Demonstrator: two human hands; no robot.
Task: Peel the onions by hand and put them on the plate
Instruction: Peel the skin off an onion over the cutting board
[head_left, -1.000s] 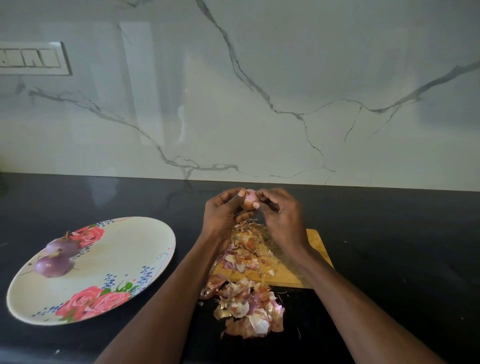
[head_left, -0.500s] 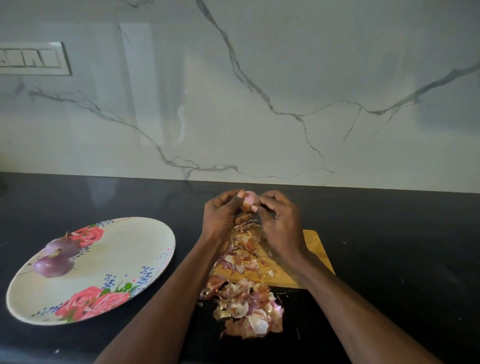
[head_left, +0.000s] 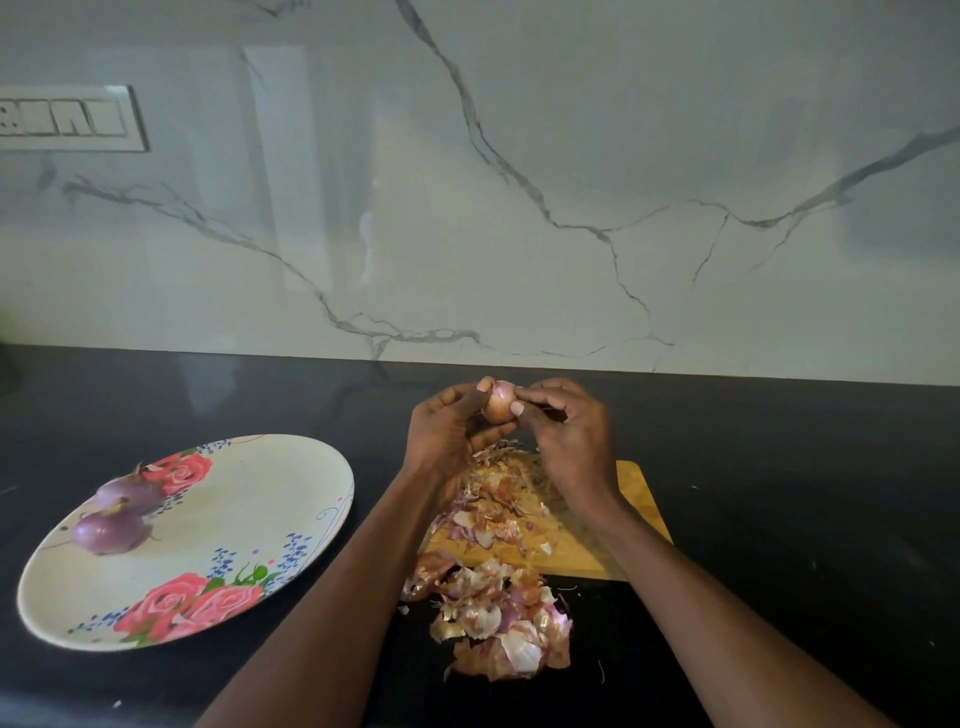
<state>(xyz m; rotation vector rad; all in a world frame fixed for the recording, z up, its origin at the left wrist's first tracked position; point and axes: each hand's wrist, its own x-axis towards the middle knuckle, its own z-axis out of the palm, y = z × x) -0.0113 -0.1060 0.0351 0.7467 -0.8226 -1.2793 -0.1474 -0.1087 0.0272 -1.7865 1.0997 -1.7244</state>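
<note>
A small pinkish onion (head_left: 500, 399) is held up above the far end of the wooden cutting board (head_left: 639, 506). My left hand (head_left: 449, 434) grips it from the left and below. My right hand (head_left: 569, 434) pinches at its right side with thumb and fingertips. To the left lies a cream plate with rose print (head_left: 223, 525). Two peeled purple onions (head_left: 111, 530) rest on the plate's left part, touching each other.
Onion skins (head_left: 498, 618) lie heaped on the board and on the black counter (head_left: 779, 467) in front of it. A marble wall rises behind the counter, with a switch panel (head_left: 70, 118) at the upper left.
The onion shows more between my fingertips than before. My right thumb has shifted on its right side. The plate and its two onions have not moved.
</note>
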